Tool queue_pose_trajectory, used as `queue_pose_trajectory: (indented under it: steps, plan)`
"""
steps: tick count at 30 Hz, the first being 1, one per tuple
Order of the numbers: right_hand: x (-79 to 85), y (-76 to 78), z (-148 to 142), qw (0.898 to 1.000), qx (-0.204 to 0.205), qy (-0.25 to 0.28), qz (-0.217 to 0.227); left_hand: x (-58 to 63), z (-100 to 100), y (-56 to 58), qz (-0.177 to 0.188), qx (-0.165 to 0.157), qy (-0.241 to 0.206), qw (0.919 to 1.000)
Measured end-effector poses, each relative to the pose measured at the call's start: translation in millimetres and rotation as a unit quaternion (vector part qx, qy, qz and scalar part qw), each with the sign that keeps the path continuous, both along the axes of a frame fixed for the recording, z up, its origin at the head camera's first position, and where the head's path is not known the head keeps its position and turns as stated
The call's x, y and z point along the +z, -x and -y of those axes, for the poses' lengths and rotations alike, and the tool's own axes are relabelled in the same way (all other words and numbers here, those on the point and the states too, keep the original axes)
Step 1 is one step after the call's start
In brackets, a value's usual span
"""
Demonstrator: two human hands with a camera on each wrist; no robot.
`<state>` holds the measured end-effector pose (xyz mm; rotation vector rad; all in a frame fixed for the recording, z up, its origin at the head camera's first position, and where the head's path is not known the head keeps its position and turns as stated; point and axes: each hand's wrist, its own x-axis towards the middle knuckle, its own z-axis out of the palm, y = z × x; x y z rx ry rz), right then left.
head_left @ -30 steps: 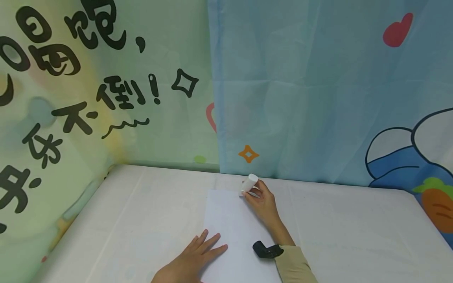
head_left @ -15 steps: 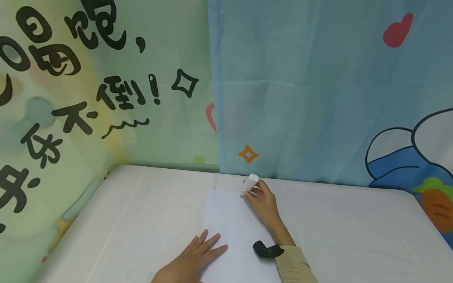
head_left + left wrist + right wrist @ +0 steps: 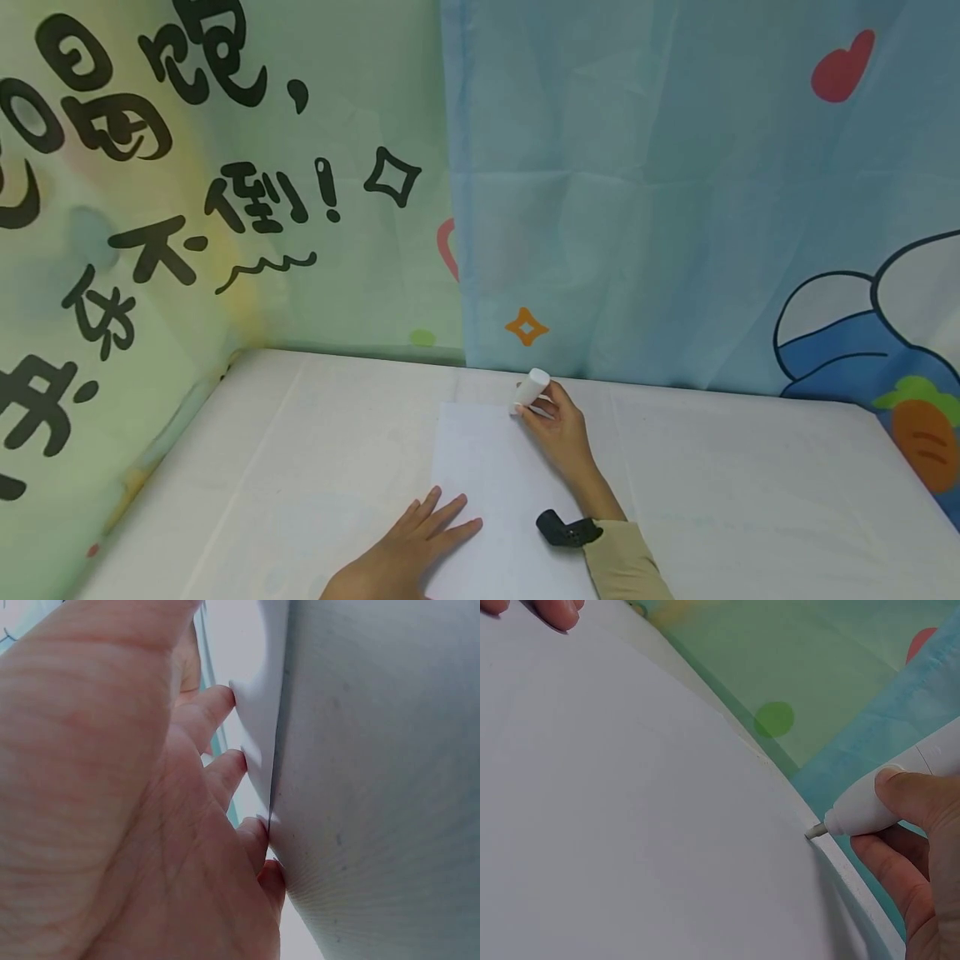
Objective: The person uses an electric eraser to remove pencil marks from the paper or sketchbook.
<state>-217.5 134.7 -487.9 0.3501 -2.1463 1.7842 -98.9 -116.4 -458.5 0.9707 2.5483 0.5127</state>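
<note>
The right grip point(image 3: 561, 427) pinches a smooth, tapered white tool point(image 3: 532, 386) (slim tip point(image 3: 817, 831)), left grip point(image 3: 408, 537) splayed on flat paper point(image 3: 487, 458).

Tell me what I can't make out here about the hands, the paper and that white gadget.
- Sheet of paper: near edge cut off by the head view's bottom edge.
- Forearm beyond the left hand: also cut off there.
- White pen-like tool: whether its tip touches the sheet is too small to tell in the right wrist view.
- Right hand: some fingers partly hidden behind the tool in the head view.
</note>
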Motion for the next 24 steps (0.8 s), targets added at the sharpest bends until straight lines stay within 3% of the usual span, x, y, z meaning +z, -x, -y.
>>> queue_pose_trajectory:
  steps: [14, 24]
  plan:
    - [1.9, -6.1, 1.9, 1.000, -0.003, 0.004, 0.026, -1.0, 4.2, -1.7, -0.012, -0.013, -0.009, 0.9998]
    - [2.7, -10.4, 3.9, 0.999, -0.015, -0.018, 0.026, -1.3, 5.6, -1.9, 0.008, -0.014, 0.001, 0.9999]
